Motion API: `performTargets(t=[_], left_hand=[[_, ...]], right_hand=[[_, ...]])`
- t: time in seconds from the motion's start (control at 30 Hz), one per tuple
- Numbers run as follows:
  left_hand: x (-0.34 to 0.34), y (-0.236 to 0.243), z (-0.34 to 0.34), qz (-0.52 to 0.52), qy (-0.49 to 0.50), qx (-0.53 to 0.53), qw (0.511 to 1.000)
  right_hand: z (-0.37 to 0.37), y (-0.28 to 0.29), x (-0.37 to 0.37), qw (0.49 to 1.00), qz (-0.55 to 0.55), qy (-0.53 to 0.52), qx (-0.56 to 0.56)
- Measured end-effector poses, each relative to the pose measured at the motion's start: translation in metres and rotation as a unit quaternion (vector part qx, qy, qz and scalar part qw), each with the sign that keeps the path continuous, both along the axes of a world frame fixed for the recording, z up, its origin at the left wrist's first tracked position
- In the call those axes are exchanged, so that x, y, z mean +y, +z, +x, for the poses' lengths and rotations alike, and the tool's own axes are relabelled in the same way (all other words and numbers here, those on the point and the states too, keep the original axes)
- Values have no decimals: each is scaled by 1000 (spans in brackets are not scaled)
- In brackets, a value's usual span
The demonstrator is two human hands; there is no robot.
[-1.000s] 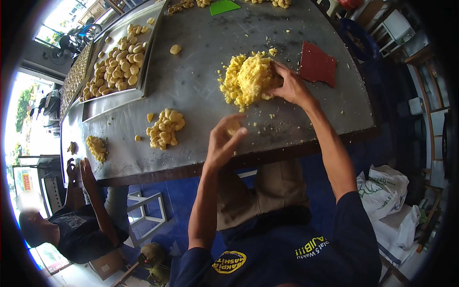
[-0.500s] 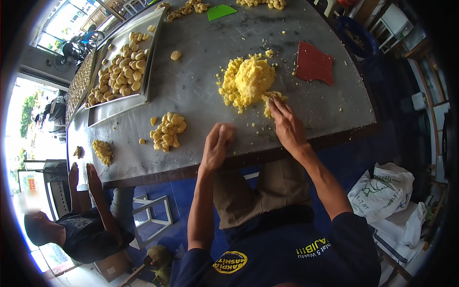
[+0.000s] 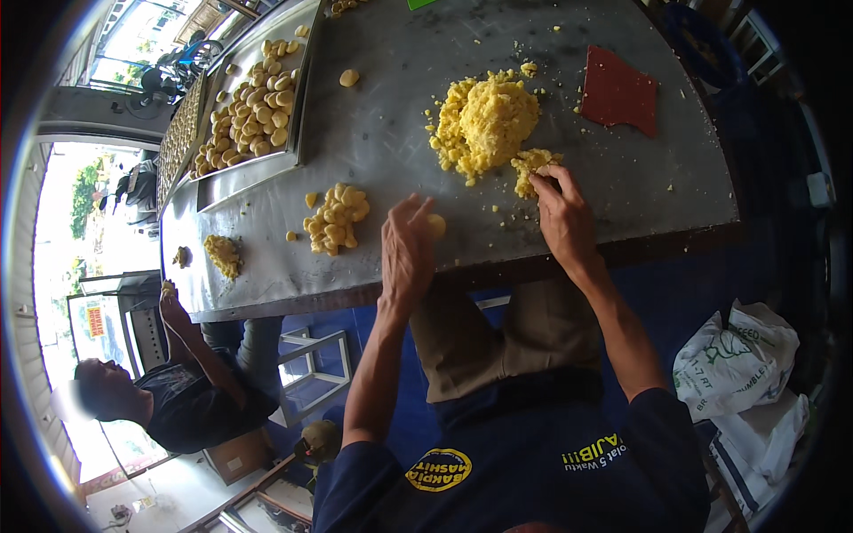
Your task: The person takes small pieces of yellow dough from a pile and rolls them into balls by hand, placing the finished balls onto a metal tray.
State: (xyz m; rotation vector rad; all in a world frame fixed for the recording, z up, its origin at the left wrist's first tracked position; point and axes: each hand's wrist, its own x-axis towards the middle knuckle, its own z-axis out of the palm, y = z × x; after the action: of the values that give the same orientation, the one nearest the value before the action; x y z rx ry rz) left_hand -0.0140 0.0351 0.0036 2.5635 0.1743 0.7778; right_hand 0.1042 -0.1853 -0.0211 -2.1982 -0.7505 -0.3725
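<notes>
The left hand (image 3: 407,253) stands on edge near the front of the grey metal table (image 3: 391,115), fingers curled loosely around a small yellow dough ball (image 3: 436,224) that shows just past the fingertips; the ball is smooth, rounded and pale yellow, and it sits against the table top beside the palm. The right hand (image 3: 562,218) lies flat and stretched forward, its fingertips (image 3: 544,174) pinching into a small crumbly lump of yellow dough (image 3: 531,166), which is rough and grainy and rests just in front of the big mound of dough (image 3: 484,120). That mound is bright yellow, loose and broken at its edges, with crumbs scattered round it. Left of the left hand lies a cluster of shaped dough pieces (image 3: 336,216), each a small rounded nugget, and one more piece (image 3: 349,77) lies alone farther back. A metal tray (image 3: 233,182) at the far left of the table holds many such pieces in rows. A red square scraper (image 3: 619,91) lies flat beyond the right hand, well apart from the mound. The table top is dull, scuffed metal, dusted with crumbs. At its left end another person (image 3: 169,391) in a dark shirt reaches up to the edge. A white plastic bag (image 3: 733,360) stands on the blue floor at the right, and daylight and greenery show beyond the open side of the room
</notes>
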Motion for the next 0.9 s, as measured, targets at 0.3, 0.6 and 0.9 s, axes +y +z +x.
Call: performTargets(t=[0.3, 0.6, 0.9], left_hand=[[21, -14, 70, 55, 91, 104, 989], [38, 28, -20, -64, -39, 100, 992], [201, 12, -1, 64, 159, 293, 941]], right_hand=[[3, -9, -1, 998, 42, 23, 38], [19, -1, -1, 996, -78, 23, 29], [37, 15, 14, 991, -90, 38, 92]])
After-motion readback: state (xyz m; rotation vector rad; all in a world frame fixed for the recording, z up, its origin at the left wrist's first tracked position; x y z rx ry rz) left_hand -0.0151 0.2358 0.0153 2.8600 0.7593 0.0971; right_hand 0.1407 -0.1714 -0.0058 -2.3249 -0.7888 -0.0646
